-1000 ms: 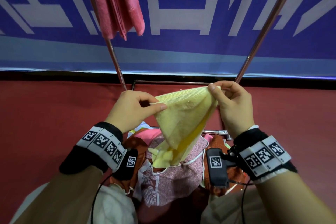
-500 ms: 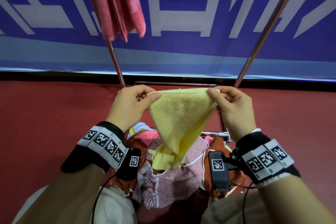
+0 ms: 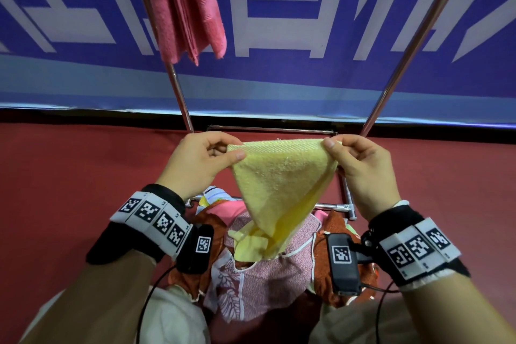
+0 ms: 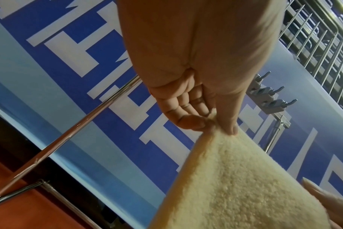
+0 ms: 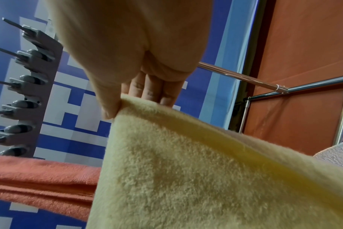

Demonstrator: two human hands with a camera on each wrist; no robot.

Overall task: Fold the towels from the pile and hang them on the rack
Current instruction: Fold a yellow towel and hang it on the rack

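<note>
A yellow towel (image 3: 279,184) hangs folded between my hands, its top edge level and its lower end drooping onto the pile (image 3: 265,268). My left hand (image 3: 201,165) pinches the towel's left top corner between thumb and fingers, as the left wrist view shows at the yellow towel (image 4: 235,178). My right hand (image 3: 360,167) pinches the right top corner; in the right wrist view the thumb presses the yellow towel (image 5: 186,170). A pink towel (image 3: 187,5) hangs folded on the rack's upper left. The rack's steel legs (image 3: 178,92) rise on either side.
The pile below my hands holds pink patterned, rust and white cloths. The rack's low bars (image 3: 270,129) cross a red floor (image 3: 69,176). A blue and white banner (image 3: 307,22) stands behind. A grey clip bracket (image 5: 29,86) of the rack shows at the right wrist view's left.
Both hands have lifted the yellow towel and drawn its top edge out level; earlier it slanted, with the left corner lower. More of the towel is clear of the pile.
</note>
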